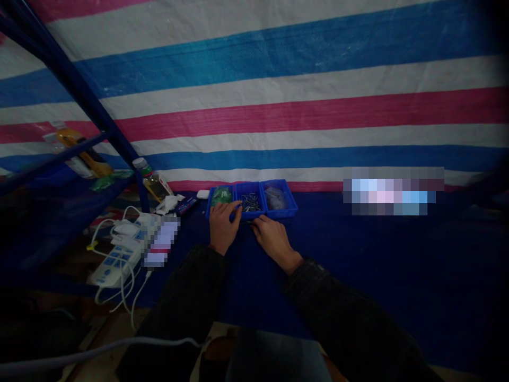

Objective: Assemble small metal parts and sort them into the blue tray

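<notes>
A blue plastic parts tray [251, 199] with three compartments sits on the dark blue cloth. Its left compartment holds a green item [221, 196], its middle compartment several thin metal pins [250, 202], and its right compartment a clear bag of small parts [274, 197]. My left hand [225, 227] rests at the tray's front edge, fingers curled against the rim near the middle compartment. My right hand [272, 242] lies just in front of the tray, and a thin dark object [248, 222] shows by its fingertips. Whether either hand holds anything is too small to tell.
Blue metal shelf struts [83, 111] rise at the left beside a bottle [153, 183] and a yellow-handled object [85, 154]. White power strips [115, 262] and cables lie left of the hands. A striped tarpaulin [278, 90] forms the back wall. A pixelated patch [393, 191] covers something at the right.
</notes>
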Action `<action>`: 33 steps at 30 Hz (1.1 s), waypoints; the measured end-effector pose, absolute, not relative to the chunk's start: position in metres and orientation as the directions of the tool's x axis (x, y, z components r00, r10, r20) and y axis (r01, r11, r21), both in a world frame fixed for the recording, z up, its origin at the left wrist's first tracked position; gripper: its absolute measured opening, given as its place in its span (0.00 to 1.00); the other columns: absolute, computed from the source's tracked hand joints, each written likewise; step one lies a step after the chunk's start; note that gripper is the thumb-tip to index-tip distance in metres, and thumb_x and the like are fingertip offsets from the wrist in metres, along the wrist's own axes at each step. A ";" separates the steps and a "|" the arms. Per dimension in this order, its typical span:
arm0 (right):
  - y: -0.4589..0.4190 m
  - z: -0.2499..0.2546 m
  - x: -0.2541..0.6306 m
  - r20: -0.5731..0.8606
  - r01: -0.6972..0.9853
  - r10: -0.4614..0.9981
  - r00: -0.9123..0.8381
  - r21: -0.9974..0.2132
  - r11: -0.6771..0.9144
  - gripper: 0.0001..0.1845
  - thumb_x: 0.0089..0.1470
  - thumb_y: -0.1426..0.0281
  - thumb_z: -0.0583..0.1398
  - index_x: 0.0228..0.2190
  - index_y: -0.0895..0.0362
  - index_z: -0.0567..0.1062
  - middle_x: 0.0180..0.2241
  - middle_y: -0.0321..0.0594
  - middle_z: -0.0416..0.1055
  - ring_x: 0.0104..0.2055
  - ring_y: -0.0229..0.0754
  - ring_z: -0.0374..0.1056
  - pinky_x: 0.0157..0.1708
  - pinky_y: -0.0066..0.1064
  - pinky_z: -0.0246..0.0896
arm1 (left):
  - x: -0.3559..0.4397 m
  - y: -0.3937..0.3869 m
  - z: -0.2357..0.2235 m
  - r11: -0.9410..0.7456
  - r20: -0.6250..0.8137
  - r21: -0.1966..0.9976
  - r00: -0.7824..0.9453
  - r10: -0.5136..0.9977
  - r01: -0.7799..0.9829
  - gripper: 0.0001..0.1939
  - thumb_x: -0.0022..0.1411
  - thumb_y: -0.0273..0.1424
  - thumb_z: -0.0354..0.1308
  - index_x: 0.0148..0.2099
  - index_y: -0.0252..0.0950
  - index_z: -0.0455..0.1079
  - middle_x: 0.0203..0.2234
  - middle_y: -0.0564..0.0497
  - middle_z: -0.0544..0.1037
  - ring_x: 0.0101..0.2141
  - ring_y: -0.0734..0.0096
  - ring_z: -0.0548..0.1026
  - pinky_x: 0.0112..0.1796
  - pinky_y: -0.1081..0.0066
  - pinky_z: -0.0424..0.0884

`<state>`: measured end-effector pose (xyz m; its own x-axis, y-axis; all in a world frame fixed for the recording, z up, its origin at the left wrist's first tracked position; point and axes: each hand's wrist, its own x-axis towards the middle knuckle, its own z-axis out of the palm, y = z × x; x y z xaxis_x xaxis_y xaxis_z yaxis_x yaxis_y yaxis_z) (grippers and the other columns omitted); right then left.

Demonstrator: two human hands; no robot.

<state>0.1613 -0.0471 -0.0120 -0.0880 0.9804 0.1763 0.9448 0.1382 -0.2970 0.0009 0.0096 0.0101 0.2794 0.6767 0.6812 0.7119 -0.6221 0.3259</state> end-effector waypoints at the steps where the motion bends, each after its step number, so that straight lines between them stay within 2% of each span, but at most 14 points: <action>1: -0.047 -0.012 0.161 0.169 0.946 0.982 -0.088 -0.295 0.136 0.13 0.70 0.66 0.51 0.43 0.53 0.75 0.45 0.42 0.74 0.41 0.43 0.74 0.35 0.31 0.60 | 0.001 0.009 0.010 -0.631 0.684 0.340 0.277 0.675 0.698 0.09 0.70 0.32 0.57 0.50 0.41 0.77 0.37 0.51 0.82 0.40 0.61 0.75 0.46 0.60 0.66; 8: -0.047 -0.011 0.161 0.152 0.945 0.985 -0.077 -0.304 0.121 0.12 0.70 0.67 0.51 0.44 0.54 0.73 0.45 0.43 0.75 0.42 0.43 0.74 0.37 0.31 0.61 | -0.002 0.008 0.008 -0.659 0.685 0.391 0.275 0.674 0.643 0.09 0.72 0.31 0.55 0.49 0.41 0.76 0.43 0.51 0.82 0.44 0.61 0.76 0.50 0.58 0.68; 14: -0.049 -0.007 0.161 0.167 0.936 0.981 -0.093 -0.322 0.144 0.14 0.70 0.65 0.50 0.50 0.50 0.72 0.46 0.42 0.75 0.44 0.44 0.74 0.39 0.31 0.62 | -0.002 0.008 0.008 -0.659 0.691 0.401 0.262 0.674 0.637 0.09 0.72 0.30 0.54 0.48 0.41 0.76 0.43 0.51 0.82 0.44 0.61 0.77 0.51 0.57 0.68; 20: -0.048 -0.007 0.160 0.132 0.945 0.986 -0.107 -0.295 0.142 0.15 0.71 0.65 0.49 0.47 0.51 0.74 0.45 0.42 0.75 0.42 0.43 0.75 0.38 0.31 0.62 | -0.002 0.007 0.008 -0.654 0.679 0.415 0.263 0.685 0.633 0.10 0.72 0.30 0.54 0.49 0.40 0.76 0.43 0.51 0.82 0.45 0.62 0.77 0.51 0.58 0.68; 27: -0.047 -0.008 0.160 0.146 0.944 0.984 -0.105 -0.296 0.145 0.15 0.71 0.64 0.50 0.48 0.50 0.74 0.45 0.41 0.75 0.42 0.44 0.75 0.36 0.32 0.62 | -0.002 0.007 0.010 -0.657 0.674 0.419 0.271 0.687 0.626 0.10 0.72 0.31 0.54 0.49 0.40 0.76 0.42 0.49 0.82 0.45 0.62 0.77 0.50 0.59 0.69; 33: -0.048 -0.005 0.160 0.128 0.943 0.986 -0.109 -0.299 0.143 0.17 0.71 0.65 0.47 0.49 0.50 0.74 0.46 0.43 0.74 0.43 0.43 0.75 0.38 0.31 0.63 | -0.002 0.008 0.008 -0.658 0.672 0.427 0.270 0.690 0.620 0.10 0.72 0.30 0.54 0.50 0.40 0.75 0.43 0.50 0.82 0.45 0.63 0.77 0.55 0.56 0.68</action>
<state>0.1598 -0.0481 -0.0047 -0.1094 0.9858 0.1277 0.9433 0.1434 -0.2992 -0.0025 0.0085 0.0080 0.2695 0.6897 0.6720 0.6200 -0.6583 0.4270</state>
